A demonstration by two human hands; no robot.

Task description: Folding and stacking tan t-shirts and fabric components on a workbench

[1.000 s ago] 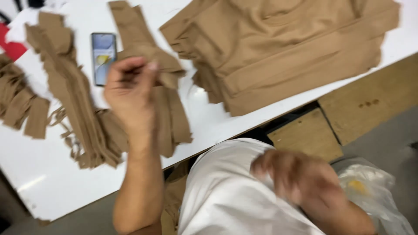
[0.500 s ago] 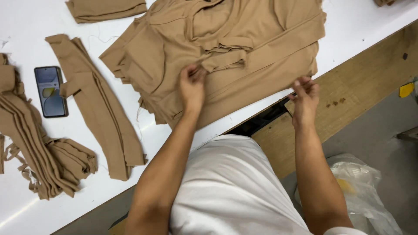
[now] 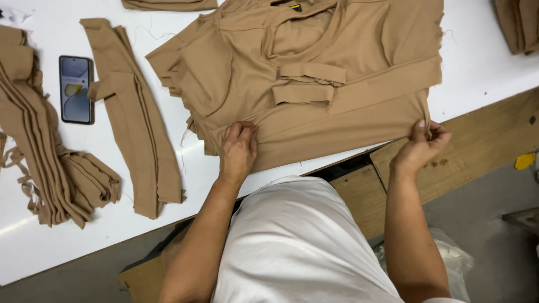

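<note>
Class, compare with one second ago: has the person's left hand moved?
Yes. The left hand went from above the narrow strips beside the phone rightward onto the fabric stack's near edge.

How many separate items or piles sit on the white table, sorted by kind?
Tan fabric stack held by the left hand and right hand: 1
Other tan fabric piles: 4 (strip bundle, folded strips, top-edge piece, top-right corner pile)
Phone: 1
Total: 6
</note>
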